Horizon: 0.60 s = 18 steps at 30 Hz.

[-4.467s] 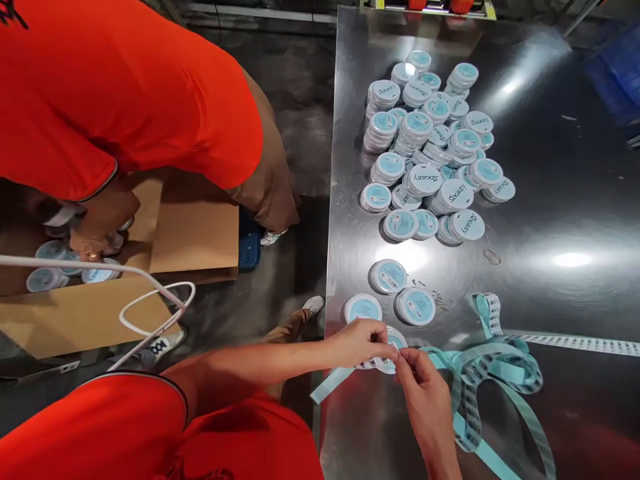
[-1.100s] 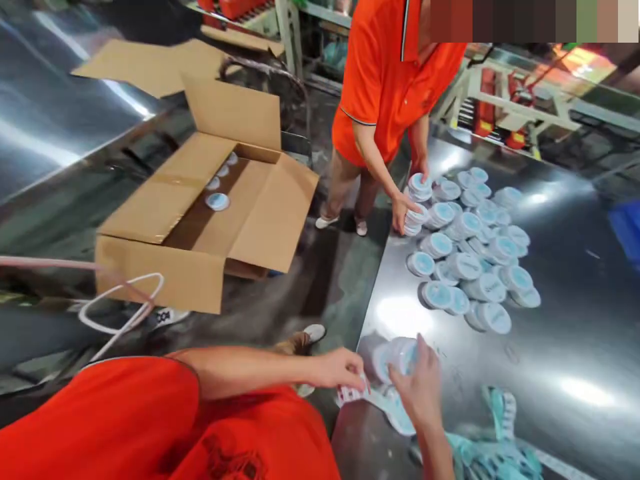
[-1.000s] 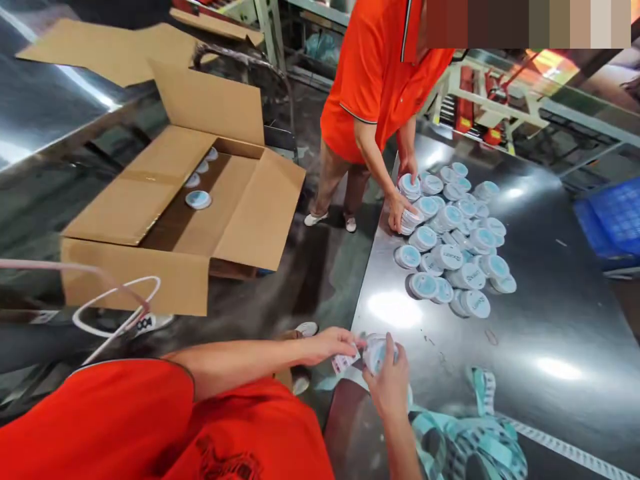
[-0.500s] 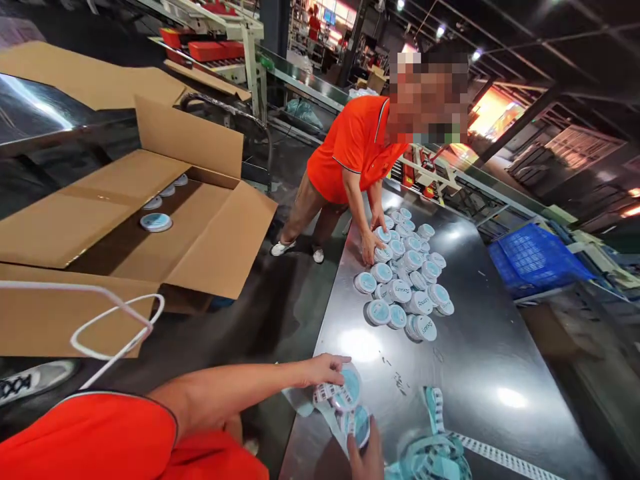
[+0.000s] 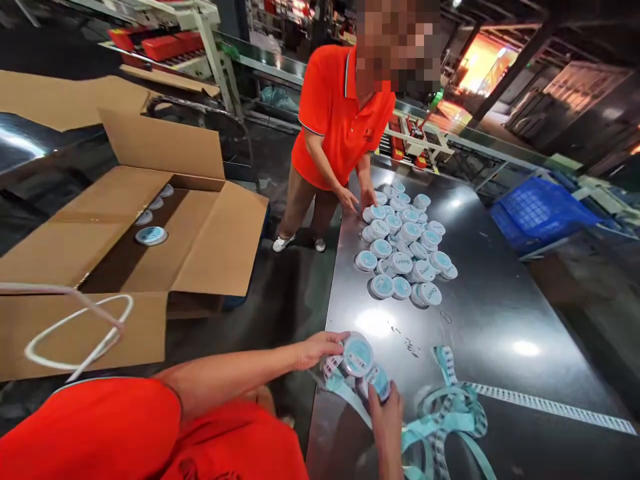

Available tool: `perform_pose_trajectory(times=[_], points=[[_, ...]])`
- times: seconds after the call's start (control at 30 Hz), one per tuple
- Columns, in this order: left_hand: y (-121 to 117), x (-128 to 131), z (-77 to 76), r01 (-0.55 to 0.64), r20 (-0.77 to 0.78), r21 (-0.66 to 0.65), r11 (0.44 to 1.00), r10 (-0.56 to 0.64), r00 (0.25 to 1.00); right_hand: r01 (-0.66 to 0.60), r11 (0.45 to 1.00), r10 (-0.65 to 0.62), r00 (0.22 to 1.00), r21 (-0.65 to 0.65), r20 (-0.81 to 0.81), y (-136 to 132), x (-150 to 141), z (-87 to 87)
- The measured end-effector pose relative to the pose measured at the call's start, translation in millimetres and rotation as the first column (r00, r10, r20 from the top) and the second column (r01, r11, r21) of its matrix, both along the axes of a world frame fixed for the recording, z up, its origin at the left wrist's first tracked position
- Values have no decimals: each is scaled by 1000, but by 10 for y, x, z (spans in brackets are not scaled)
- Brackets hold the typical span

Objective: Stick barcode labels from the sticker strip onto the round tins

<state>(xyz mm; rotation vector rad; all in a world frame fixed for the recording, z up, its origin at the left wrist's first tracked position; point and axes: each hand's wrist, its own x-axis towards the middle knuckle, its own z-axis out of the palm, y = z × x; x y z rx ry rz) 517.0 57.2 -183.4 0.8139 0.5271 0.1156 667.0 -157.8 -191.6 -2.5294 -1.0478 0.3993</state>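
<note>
At the near edge of the metal table, my left hand (image 5: pixel 320 348) is closed at the left edge of a round, flat white container with a pale blue lid (image 5: pixel 358 355). A barcode label shows on that lid. Just below my left fingers, a strip of barcode labels (image 5: pixel 333 365) on pale blue backing hangs down. My right hand (image 5: pixel 387 420) grips a second round container (image 5: pixel 377 381), its lid tilted and touching the first. The fingers partly cover this container.
Stacks of similar round containers (image 5: pixel 401 263) stand farther up the metal table (image 5: pixel 493 287). A tangle of label tape (image 5: pixel 450 417) lies to the right. A co-worker (image 5: pixel 340 120) stands across, hands by the stacks. An open cardboard box (image 5: pixel 215 247) with several containers is at left; a blue crate (image 5: pixel 543 210) at right.
The label strip hung over the left container; now that lid shows a single label and the strip sits left of it. The co-worker has straightened and drawn one hand back from the stacks.
</note>
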Motion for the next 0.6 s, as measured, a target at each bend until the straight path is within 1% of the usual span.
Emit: perform_pose_trajectory(times=[0.07, 0.1, 0.17, 0.2, 0.27, 0.33, 0.37, 0.4, 0.5, 0.53, 0.6], points=[[2, -75, 39, 17, 5, -30, 999, -17, 1000, 93, 996, -92, 995, -17, 46, 161, -123, 31], [6, -103, 53, 23, 4, -33, 999, -23, 1000, 118, 993, -116, 991, -28, 61, 225, -162, 26], [21, -141, 64, 29, -7, -20, 999, -30, 1000, 114, 993, -110, 991, -44, 80, 284, -179, 0], [32, -151, 63, 28, -13, -13, 1000, -29, 1000, 132, 991, -129, 988, -36, 85, 277, -159, -7], [62, -158, 59, 35, -20, -4, 999, -35, 999, 209, 978, -208, 975, 2, 71, 218, -92, 22], [102, -154, 65, 53, -17, -3, 999, -53, 998, 287, 957, -290, 955, 48, 56, 167, -58, 121], [124, -149, 75, 66, -11, -3, 998, -66, 998, 299, 952, -302, 951, 64, 59, 171, -73, 190], [147, -142, 88, 79, -1, -3, 997, -79, 997, 281, 957, -285, 956, 74, 64, 202, -114, 263], [220, -95, 120, 116, 44, -37, 993, -115, 992, 119, 990, -125, 989, 79, 77, 441, -343, 435], [245, -70, 119, 129, 59, -59, 990, -126, 990, 78, 995, -83, 994, 67, 77, 539, -422, 461], [299, -6, 94, 151, 74, -104, 983, -143, 987, 55, 997, -58, 997, 55, 51, 686, -529, 471]])
